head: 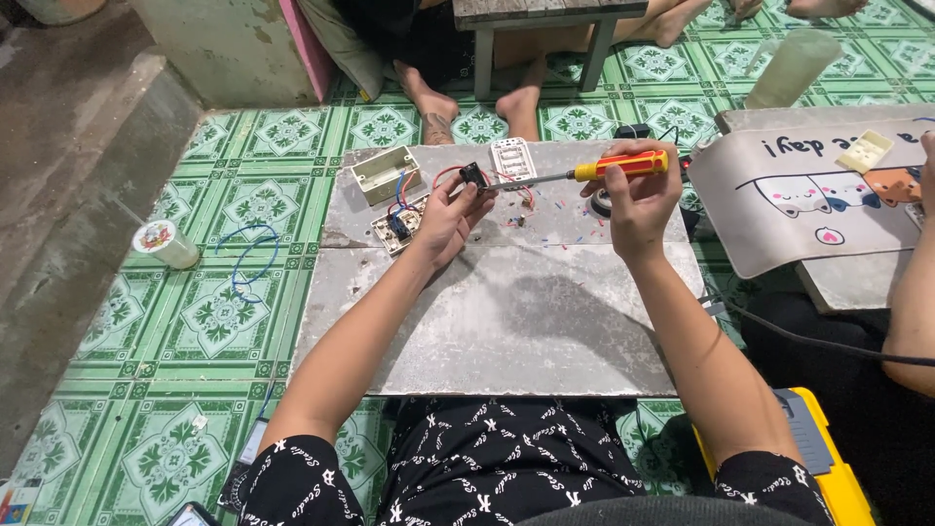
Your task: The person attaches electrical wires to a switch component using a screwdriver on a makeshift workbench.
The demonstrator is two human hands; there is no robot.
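Observation:
My left hand (446, 216) pinches a small black switch part (473, 175) with a red wire looping from it, held just above the grey board (487, 312). My right hand (638, 195) grips a screwdriver (623, 166) by its orange and yellow handle; the metal shaft points left and its tip meets the black part. Beside my left hand lie a cream junction box (386, 173) and a switch base (397, 228) with blue and red wires. A white switch plate (511, 159) lies just beyond the screwdriver tip.
Blue wire (243, 258) and a small capped cup (164, 244) lie on the green tiled floor at left. Another person's feet (433, 102) and a low stool are ahead. A printed mat (808, 195) with a second person's arm (911, 292) is at right. A yellow case (828, 468) sits by my right knee.

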